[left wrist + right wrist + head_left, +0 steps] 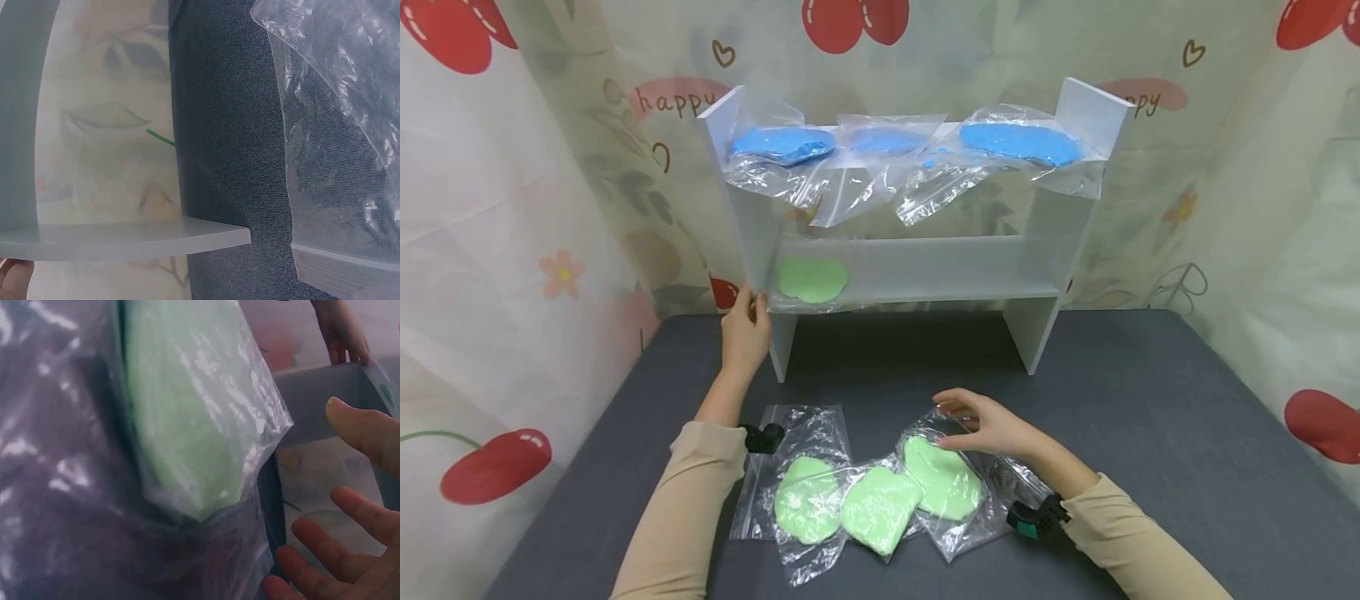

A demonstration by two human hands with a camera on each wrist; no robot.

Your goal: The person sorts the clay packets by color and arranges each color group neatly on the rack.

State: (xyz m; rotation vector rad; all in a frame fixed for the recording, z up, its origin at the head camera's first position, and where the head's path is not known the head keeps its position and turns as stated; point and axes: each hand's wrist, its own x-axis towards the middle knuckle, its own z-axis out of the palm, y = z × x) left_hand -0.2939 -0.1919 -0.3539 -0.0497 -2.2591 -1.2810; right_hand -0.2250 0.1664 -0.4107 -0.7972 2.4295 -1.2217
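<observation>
My left hand [747, 333] grips the front edge of the left side panel [125, 242] of a white shelf unit [925, 271], level with its middle board. Beside those fingers lies a clear bag with a flat green piece [812, 280]. My right hand [992, 427] hovers over the rightmost bagged green piece [942, 479] on the table, thumb and fingers spread apart; in the right wrist view the fingers [315, 550] hold nothing. Two more bagged green pieces, one in the middle [880, 508] and one on the left [807, 500], lie alongside, their bags overlapping.
Blue pieces in clear bags lie on the top board: left [784, 145], middle [887, 140] and right [1021, 143]. Their bag ends hang over the front edge. The shelf stands at the back of the dark table [1150, 400], before a printed curtain [880, 67].
</observation>
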